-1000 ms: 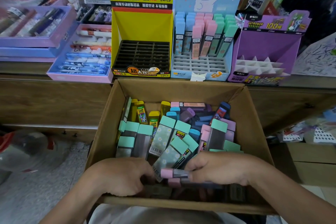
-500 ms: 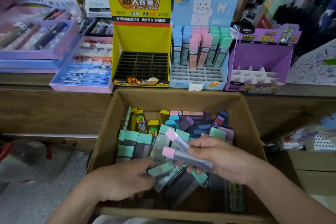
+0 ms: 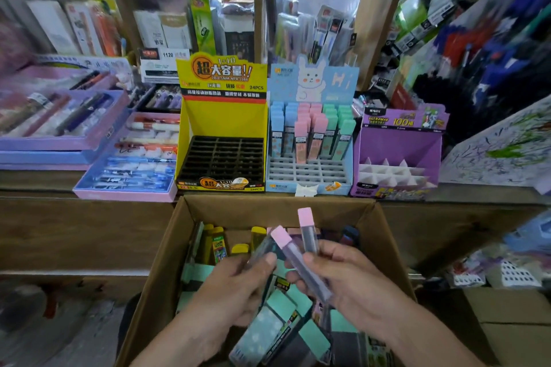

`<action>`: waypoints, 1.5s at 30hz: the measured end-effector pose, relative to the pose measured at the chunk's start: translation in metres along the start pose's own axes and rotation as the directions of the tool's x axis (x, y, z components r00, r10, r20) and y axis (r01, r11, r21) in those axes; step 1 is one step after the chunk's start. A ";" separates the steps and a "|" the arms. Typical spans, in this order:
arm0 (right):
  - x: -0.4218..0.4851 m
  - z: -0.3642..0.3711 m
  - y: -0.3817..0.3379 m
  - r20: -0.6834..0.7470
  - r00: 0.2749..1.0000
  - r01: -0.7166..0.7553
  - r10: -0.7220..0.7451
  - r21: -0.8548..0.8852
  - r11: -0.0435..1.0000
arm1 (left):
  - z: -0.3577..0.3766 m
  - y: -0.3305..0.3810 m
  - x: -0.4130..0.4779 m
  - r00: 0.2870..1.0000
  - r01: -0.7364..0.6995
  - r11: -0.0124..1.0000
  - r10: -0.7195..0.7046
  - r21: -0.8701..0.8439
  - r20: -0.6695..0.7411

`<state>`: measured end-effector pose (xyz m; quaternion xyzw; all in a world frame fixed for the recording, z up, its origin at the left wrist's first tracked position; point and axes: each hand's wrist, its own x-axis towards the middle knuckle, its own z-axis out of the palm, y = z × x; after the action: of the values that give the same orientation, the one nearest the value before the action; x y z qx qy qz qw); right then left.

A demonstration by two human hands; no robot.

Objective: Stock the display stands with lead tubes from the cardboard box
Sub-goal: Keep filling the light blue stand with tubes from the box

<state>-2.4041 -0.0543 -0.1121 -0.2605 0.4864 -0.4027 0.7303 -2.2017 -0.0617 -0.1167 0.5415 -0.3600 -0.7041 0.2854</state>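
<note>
The near side of the cardboard box (image 3: 161, 262) is cut off by the bottom edge. Inside the box, the left grip (image 3: 234, 289) and the right grip (image 3: 351, 283) cover many lead tubes (image 3: 262, 328). The low ends of the two pink-capped tubes (image 3: 292, 252) hide in the right grip. The grey tube (image 3: 261, 249) pinched in the left grip is too blurry to show its cap. Far behind the box, the shelf goods (image 3: 328, 24) are blurry. Left of the box, the floor (image 3: 59, 331) is a smear.
</note>
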 end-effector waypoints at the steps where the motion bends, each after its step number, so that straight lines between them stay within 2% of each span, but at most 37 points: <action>1: 0.001 0.002 0.000 0.000 1.000 0.004 -0.005 0.007 1.000 | 0.004 0.002 0.001 1.000 -0.026 1.000 0.026 0.007 0.007; 6: 0.006 0.011 0.003 0.055 0.998 0.011 -0.014 0.064 0.998 | 0.020 0.006 0.011 0.989 -0.139 0.990 0.138 -0.020 -0.045; 11: 0.011 0.011 0.005 -0.023 0.997 0.073 -0.074 -0.015 0.997 | 0.020 0.006 0.018 0.988 -0.145 0.975 0.133 -0.170 -0.078; 18: 0.012 0.016 0.006 -0.065 0.992 0.100 -0.105 -0.073 0.992 | 0.022 0.000 0.026 0.973 -0.202 0.976 0.192 -0.077 -0.127; 22: 0.016 0.013 0.007 -0.076 0.992 0.090 -0.096 -0.079 0.993 | 0.022 0.002 0.025 0.980 -0.179 0.972 0.163 -0.150 -0.114; 27: 0.022 0.010 0.011 -0.060 0.991 0.102 -0.121 -0.263 0.959 | 0.022 0.006 0.019 0.992 -0.121 0.983 0.115 -0.140 -0.056; 37: 0.017 0.001 -0.004 -0.110 0.973 0.151 -0.205 -0.370 0.917 | 0.015 0.002 0.025 0.983 -0.074 0.989 0.050 -0.126 -0.178; 42: 0.022 -0.001 -0.012 -0.218 0.956 0.152 -0.196 -0.202 0.968 | 0.013 0.004 0.026 0.982 -0.072 0.994 0.055 -0.088 -0.180; 45: 0.024 -0.004 -0.018 -0.220 0.948 0.192 -0.229 -0.177 0.965 | 0.013 0.006 0.025 0.983 -0.069 0.993 0.051 -0.097 -0.175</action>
<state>-2.4084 -0.0840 -0.1118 -0.3159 0.5694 -0.4684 0.5971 -2.2207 -0.0819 -0.1238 0.5737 -0.3135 -0.6633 0.3642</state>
